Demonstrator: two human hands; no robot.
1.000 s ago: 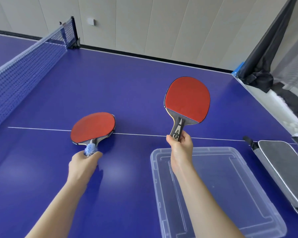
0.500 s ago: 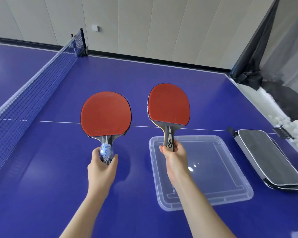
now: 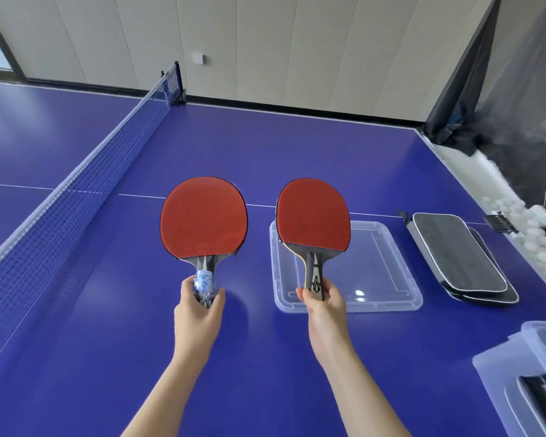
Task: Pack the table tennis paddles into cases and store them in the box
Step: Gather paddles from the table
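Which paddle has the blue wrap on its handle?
The left paddle, held by the left hand; the right paddle, in the right hand, has a bare dark handle.

On the table (image 3: 297,146), stacked cases (image 3: 454,253) lie right of the lid (image 3: 375,266).

No writing is legible. Faint marks on the left red-faced paddle (image 3: 203,217) and the right paddle's black handle (image 3: 314,272) are blurred

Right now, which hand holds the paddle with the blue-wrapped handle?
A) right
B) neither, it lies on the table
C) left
C: the left hand grips the blue-wrapped paddle by its handle; the right hand holds the paddle with the bare dark handle.
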